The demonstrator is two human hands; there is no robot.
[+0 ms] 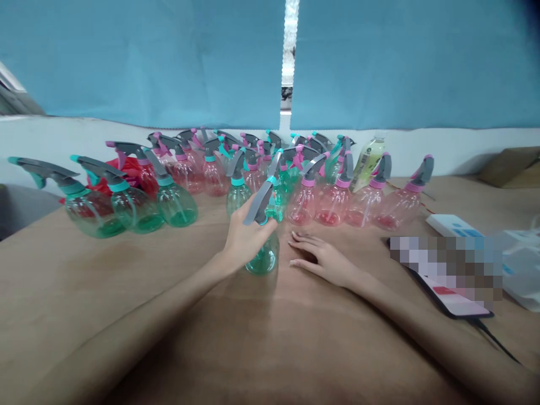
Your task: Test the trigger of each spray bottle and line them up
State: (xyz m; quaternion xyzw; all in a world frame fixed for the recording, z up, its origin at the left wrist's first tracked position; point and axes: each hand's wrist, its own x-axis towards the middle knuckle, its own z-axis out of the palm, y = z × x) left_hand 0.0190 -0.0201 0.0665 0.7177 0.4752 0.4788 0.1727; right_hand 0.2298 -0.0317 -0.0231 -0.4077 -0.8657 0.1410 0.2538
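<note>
My left hand (248,233) is closed around the neck of a green spray bottle (262,259) with a grey and turquoise trigger head. The bottle stands upright at the middle of the table. Just right of it, my right hand (324,257) rests palm down on the tabletop, fingers stretched out and holding nothing. Several green spray bottles (177,205) stand to the left. A row of pink spray bottles (301,205) with grey and pink heads is behind my right hand. More green and pink bottles crowd behind, partly hidden by those in front.
On the right of the wooden table (202,343) lies a phone (455,306) with a cable, beside a white and blue box (453,224) and clear plastic packaging (523,270). A labelled drink bottle (369,163) and red plastic bag (147,180) stand behind. A blue curtain (147,62) hangs at the back.
</note>
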